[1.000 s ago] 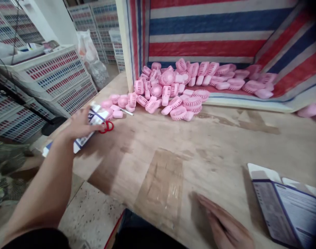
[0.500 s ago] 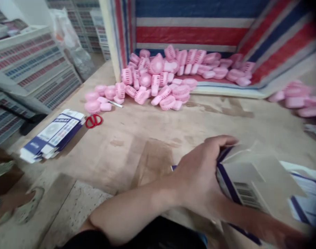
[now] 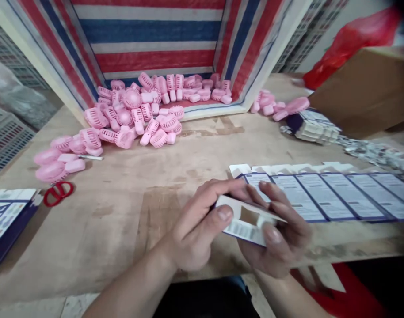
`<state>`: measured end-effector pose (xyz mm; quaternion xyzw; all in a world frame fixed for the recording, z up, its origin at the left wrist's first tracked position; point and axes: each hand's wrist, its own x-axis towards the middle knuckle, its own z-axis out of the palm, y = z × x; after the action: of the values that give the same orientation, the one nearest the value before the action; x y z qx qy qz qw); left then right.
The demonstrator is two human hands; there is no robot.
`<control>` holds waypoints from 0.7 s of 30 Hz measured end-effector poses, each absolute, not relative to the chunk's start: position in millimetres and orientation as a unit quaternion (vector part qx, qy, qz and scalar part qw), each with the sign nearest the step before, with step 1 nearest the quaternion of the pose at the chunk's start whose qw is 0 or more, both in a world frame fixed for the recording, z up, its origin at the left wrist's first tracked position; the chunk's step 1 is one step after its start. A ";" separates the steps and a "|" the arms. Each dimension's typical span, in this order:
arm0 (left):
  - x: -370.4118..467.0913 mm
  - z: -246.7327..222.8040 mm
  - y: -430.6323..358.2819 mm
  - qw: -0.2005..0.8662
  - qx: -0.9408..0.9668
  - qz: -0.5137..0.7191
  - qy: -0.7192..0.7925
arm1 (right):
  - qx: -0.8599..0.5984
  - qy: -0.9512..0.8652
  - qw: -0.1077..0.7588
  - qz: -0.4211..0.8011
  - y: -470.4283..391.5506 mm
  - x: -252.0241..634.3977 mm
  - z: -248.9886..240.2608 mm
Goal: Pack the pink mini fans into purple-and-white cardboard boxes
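Wooden counter [image 3: 116, 247], with a box lined in striped cloth [image 3: 152, 33] at the back and pink handheld fans [image 3: 132, 98] heaped in and in front of it. Small printed carton [image 3: 243, 230] is up off the counter near the front edge, between both hands. Left hand [image 3: 202, 225] partly closed, thumb on the carton's left end, fingers over the top; right hand [image 3: 278, 229] curled around the other end, thumb at the barcode panel. Brown gap shows between flaps; contents can't be told. Step in hand looks like working the end flaps. Next move probably calls for steady thumb pressure and square edges, without crushing the thin card. Row of printed cartons [image 3: 334, 194] lies just beyond the right hand; red scissors [image 3: 58, 194] sit well apart at left.
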<state>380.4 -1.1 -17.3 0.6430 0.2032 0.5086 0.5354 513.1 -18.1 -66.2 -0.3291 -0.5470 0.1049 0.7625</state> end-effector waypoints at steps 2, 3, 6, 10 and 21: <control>380.1 -22.9 3.1 0.509 0.658 0.522 0.188 | -0.324 -0.566 0.750 0.111 -14.6 518.1 -69.6; 380.2 -25.7 6.0 0.511 0.659 0.524 0.174 | -0.321 -0.577 0.743 0.108 -13.3 519.2 -71.0; 381.8 -31.1 12.1 0.556 0.625 0.524 0.161 | -0.313 -0.597 0.734 0.081 -13.0 516.8 -74.4; 384.8 -32.1 6.3 0.518 0.618 0.538 0.245 | -0.336 -0.607 0.714 0.094 -19.7 511.8 -78.4; 351.1 -74.2 -10.9 0.726 0.287 0.402 0.478 | -0.368 -0.665 0.633 0.151 -36.9 504.2 -114.2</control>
<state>351.1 -10.9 -74.2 0.2871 0.4779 0.4021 0.7263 504.2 -36.9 -114.2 -0.3677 -0.6647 0.1510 0.6326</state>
